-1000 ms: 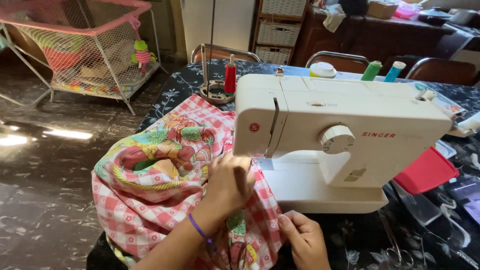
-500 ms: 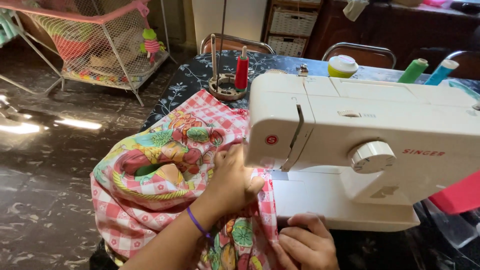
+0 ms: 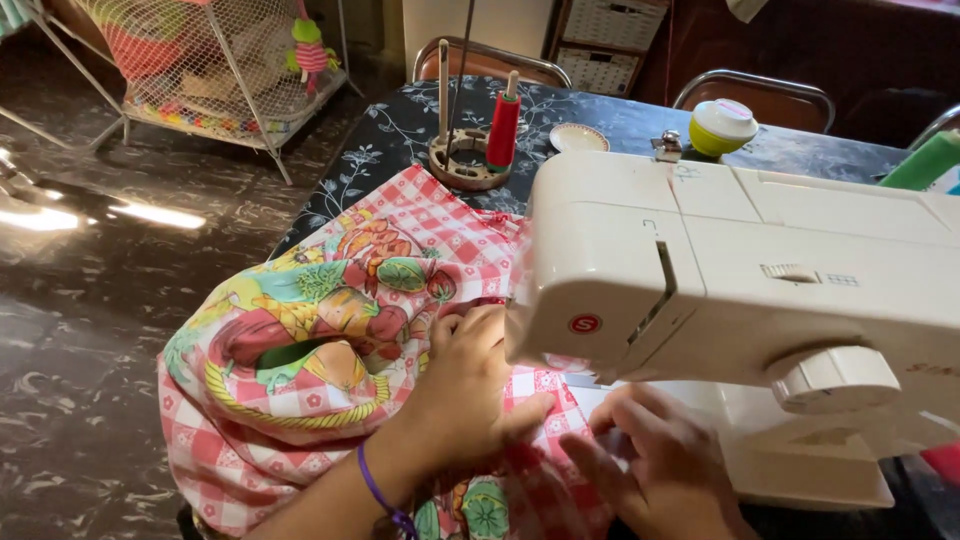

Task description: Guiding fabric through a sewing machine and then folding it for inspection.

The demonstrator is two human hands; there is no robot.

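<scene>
A white sewing machine [image 3: 760, 290] stands on a table with a dark flowered cloth [image 3: 390, 150]. A red-and-white checked fabric with fruit prints [image 3: 330, 340] lies bunched to its left and runs under the machine head. My left hand [image 3: 465, 390], a purple band at its wrist, presses flat on the fabric just left of the needle area. My right hand [image 3: 660, 465] rests on the fabric at the front of the machine bed, fingers spread. The needle itself is hidden behind the machine head.
A thread stand [image 3: 465, 160] with a red spool [image 3: 503, 130] sits behind the fabric. A small plate [image 3: 578, 137], a yellow-green lidded pot [image 3: 722, 126] and a green bottle [image 3: 925, 162] stand farther back. Chairs line the far table edge. A mesh bin of toys [image 3: 220, 60] stands on the floor at left.
The view has moved closer and to the left. My right hand has slid up from the table edge onto the fabric in front of the machine bed; my left hand stays pressed on the fabric.
</scene>
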